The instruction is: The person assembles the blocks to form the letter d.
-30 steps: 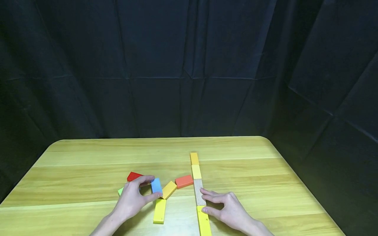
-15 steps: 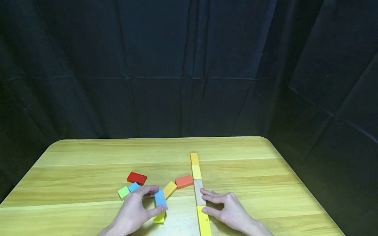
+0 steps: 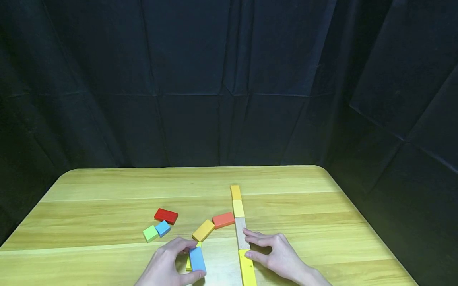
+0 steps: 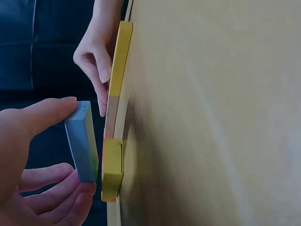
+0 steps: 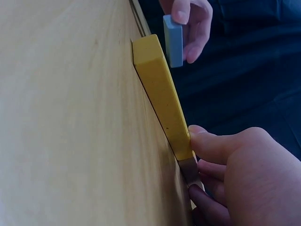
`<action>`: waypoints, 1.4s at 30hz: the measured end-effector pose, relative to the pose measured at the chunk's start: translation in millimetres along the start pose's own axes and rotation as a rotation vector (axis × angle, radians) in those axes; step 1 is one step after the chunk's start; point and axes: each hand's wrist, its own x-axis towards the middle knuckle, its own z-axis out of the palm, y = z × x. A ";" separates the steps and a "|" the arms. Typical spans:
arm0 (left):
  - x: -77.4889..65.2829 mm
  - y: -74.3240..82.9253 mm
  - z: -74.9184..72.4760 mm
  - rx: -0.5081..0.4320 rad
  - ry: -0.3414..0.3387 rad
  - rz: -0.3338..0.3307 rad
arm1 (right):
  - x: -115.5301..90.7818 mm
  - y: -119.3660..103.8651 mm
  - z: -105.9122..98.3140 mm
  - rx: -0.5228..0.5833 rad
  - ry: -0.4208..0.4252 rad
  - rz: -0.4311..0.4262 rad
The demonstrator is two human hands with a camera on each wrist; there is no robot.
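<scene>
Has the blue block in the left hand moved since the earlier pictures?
Yes. Against the unmoved salmon block in the head view, the blue block in the left hand has moved down the image and slightly right.

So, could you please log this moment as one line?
left grip: holding blue block, raised off table | right grip: touching gray block, long yellow block | dark red block: on table

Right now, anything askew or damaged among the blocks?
Nothing spilled or plainly broken. Small dark specks mark the long yellow block by the right hand; dents or dirt, can't tell. The red block, small blue block and green block lie at mixed angles, apart from the straight row.
</scene>
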 end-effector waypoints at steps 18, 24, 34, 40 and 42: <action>-15.7 -10.5 10.2 0.074 -0.048 0.209 | 0.1 0.0 -1.2 0.003 -0.011 0.009; -15.4 -14.3 14.2 0.115 -0.103 0.219 | 0.1 -0.4 -1.4 0.022 -0.020 0.020; -13.1 -18.3 -5.6 0.017 -0.337 0.094 | 1.3 -1.8 -1.7 0.015 -0.020 0.018; -12.6 -18.7 -9.3 -0.002 -0.363 0.072 | 0.8 -1.1 -1.9 0.014 -0.022 0.019; -12.5 -18.2 -8.6 0.017 -0.350 0.087 | 0.6 -1.2 -1.9 0.014 -0.021 0.017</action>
